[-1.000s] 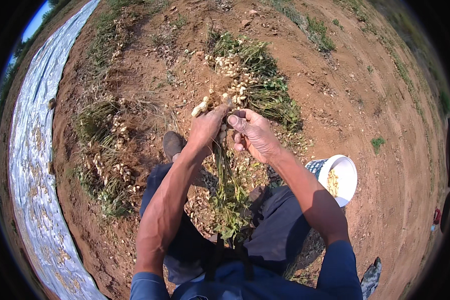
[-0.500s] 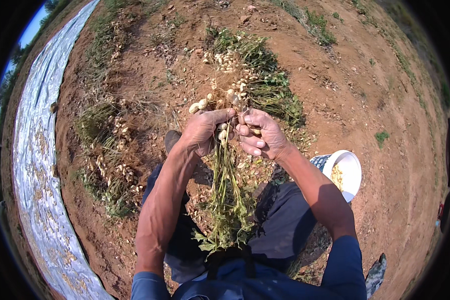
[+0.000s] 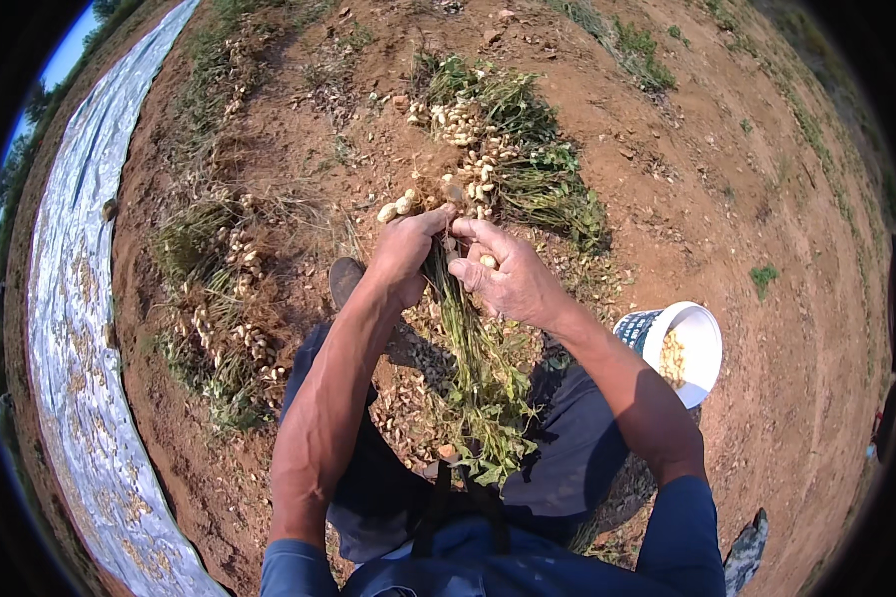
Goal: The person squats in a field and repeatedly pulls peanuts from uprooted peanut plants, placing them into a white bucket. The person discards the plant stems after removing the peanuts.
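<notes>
My left hand grips an uprooted peanut plant at its root end, where pale pods cluster above the thumb. Its leafy stems hang down between my legs. My right hand is beside the left one, its fingers curled against the stems just below the roots, with a loose-looking pale pod in its fingers. A heap of peanut plants with pods lies on the soil just beyond my hands.
A silver sheet with scattered pods runs along the left. More pulled plants lie left of my foot. A white bucket holding pods rests on its side or tilted at my right. Reddish soil surrounds them.
Both hands have shifted slightly around the roots. My right hand's fingers have changed their grip and its thumb now sits lower. The hanging stems have swung a little to the right.
</notes>
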A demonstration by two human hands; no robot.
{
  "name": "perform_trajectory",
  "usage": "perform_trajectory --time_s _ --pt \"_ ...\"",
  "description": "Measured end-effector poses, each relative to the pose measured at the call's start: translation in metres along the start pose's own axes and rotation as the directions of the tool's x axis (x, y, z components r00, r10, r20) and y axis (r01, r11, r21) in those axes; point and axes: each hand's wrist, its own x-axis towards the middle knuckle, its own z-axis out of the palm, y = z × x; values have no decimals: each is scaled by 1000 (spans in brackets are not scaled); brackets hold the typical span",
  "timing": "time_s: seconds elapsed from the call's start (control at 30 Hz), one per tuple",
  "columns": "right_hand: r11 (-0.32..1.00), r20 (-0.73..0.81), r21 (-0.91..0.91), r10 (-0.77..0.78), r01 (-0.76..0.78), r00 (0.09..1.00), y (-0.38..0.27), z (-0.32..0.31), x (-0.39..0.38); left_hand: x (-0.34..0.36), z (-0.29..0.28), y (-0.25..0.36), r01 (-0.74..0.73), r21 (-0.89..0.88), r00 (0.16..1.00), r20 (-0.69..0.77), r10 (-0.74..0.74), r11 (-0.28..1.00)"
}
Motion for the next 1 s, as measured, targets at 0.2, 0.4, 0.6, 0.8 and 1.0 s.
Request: perform_trajectory --time_s 0.2,0.4,0.6,0.8,1.0 --pt "822 28 -517 -262 238 965 16 7 1 14 -15 -11 7 46 998 63 -10 999" --pt "706 43 -693 -158 143 987 1 3 -1 7 4 -15 -102 256 994 -18 110 961" --pt "796 -7 -585 -198 157 980 13 3 0 23 -1 -28 -547 786 658 188 729 290" --pt "842 318 358 298 -405 900 -8 1 -10 10 1 -7 -465 858 743 246 622 216" --pt "445 538 662 277 -603 796 2 -11 -7 10 4 -8 -552 830 642 362 676 79"
